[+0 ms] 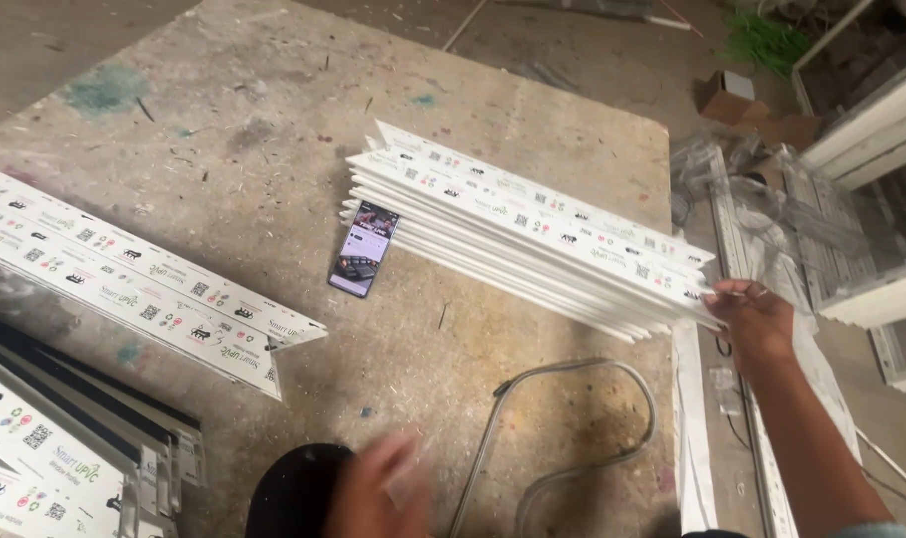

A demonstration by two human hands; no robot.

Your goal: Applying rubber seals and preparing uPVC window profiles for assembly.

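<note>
**Right hand on the profile stack, left hand blurred at the near edge**

Right hand (755,317) reaches in from lower right, fingers curled onto the near right end of a stack of white plastic profiles (523,234). Thumb side sits against the stack's end, so it has contact there; whether it grips one strip or only steadies the pile, cannot tell. Left hand (378,488) is at the bottom middle, motion-blurred, fingers loosely spread; something pale seems to be at the fingertips, too smeared to identify, so no call on whether it holds anything.

Stack lies diagonally on the tabletop (274,120), running from upper left to lower right, strips fanned slightly at the far end. Printed protective film covers the top faces. Its right end overhangs the tabletop edge where the right hand meets it.

Smartphone (363,249) lies face up, screen lit, just beside the stack's left end, touching or nearly touching the lowest strips.

Grey cable (573,418) loops over the tabletop between the two hands, below the stack. Dark round object (294,488) sits at the bottom edge just left of the left hand.

More white profiles (124,274) lie at the left, well apart from the stack, one angled piece ending in a mitred cut. Below them, frame pieces with black edges (74,428) at lower left.

Tabletop is a worn, stained chipboard sheet. Beyond its right edge: white window frames (872,130), crumpled clear plastic wrap (772,199), cardboard box (742,105).
</note>
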